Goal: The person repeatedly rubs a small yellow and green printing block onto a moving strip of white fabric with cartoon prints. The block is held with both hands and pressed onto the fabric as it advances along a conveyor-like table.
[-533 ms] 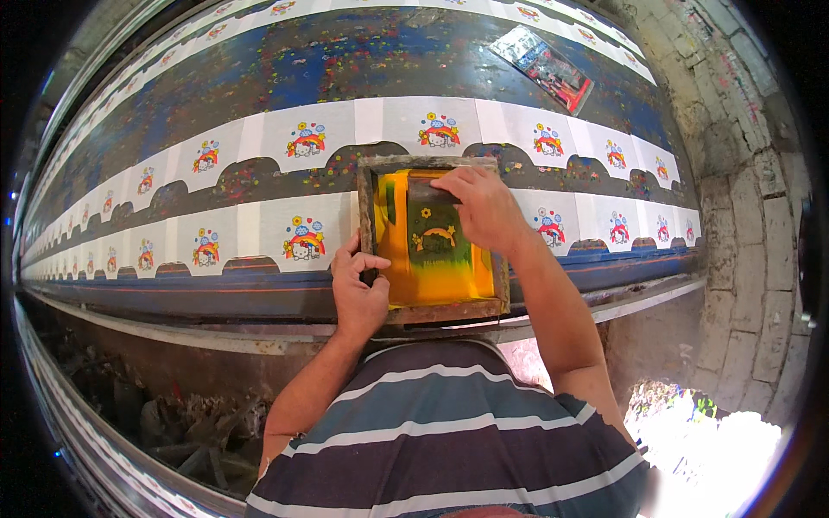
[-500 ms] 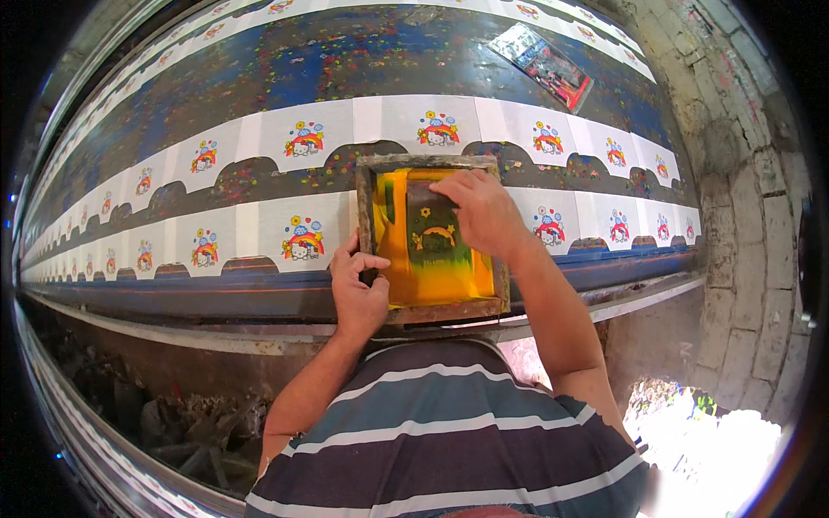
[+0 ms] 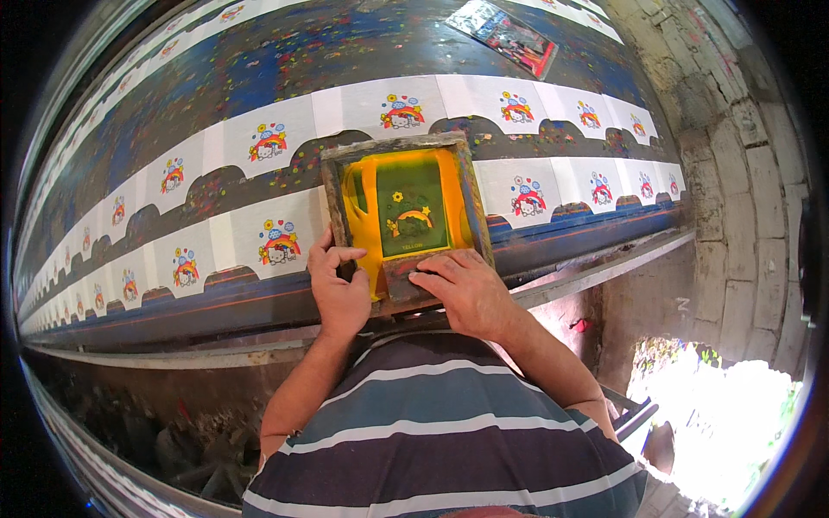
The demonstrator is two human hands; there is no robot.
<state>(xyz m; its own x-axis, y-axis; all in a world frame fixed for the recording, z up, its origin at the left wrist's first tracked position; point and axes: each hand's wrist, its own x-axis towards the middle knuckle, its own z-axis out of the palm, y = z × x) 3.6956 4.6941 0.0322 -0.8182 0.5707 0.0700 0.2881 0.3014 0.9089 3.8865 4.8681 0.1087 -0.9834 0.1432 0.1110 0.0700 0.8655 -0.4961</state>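
Two hands on printing screen (image 3: 404,216): left hand (image 3: 338,289) grips frame edge; right hand (image 3: 462,289) flat; long blue table (image 3: 259,69), brick wall (image 3: 734,173).

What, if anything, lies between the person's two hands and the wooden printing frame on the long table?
Nothing visible does. The left hand grips the near left corner of the wooden printing frame, and the right hand rests on its near edge. Both touch it directly. The frame lies flat on the white printed strip.

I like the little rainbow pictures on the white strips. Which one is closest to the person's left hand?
The rainbow print on the near white strip, just left of the left hand and the wooden printing screen. The other prints sit farther along the strips.
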